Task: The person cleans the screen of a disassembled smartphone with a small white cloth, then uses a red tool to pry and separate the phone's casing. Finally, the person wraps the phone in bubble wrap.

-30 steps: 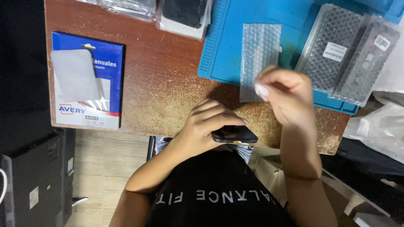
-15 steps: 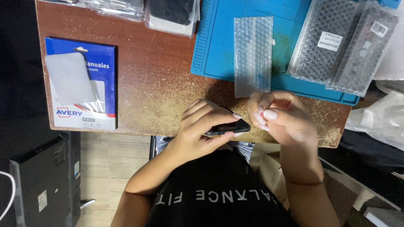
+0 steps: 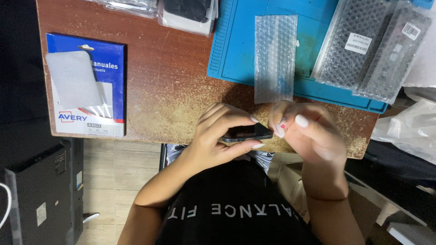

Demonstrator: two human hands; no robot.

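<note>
At the near edge of the brown wooden tabletop (image 3: pixel 172 90), the left hand (image 3: pixel 218 136) holds a flat black phone (image 3: pixel 247 133) tight. The right hand (image 3: pixel 309 129), fingers curled, touches its end. Just beyond lies a clear bubble-wrap bag (image 3: pixel 274 56) on the blue mat (image 3: pixel 236 50).

We see a blue and white label pack (image 3: pixel 86 84) near the desk's (image 3: pixel 168 81) left edge, a clear bubble-wrap pouch (image 3: pixel 275 56) overlapping the blue mat's (image 3: pixel 236 50) near edge, and two white-labelled bubble-wrap packages (image 3: pixel 374 47) towards the right corner.
</note>
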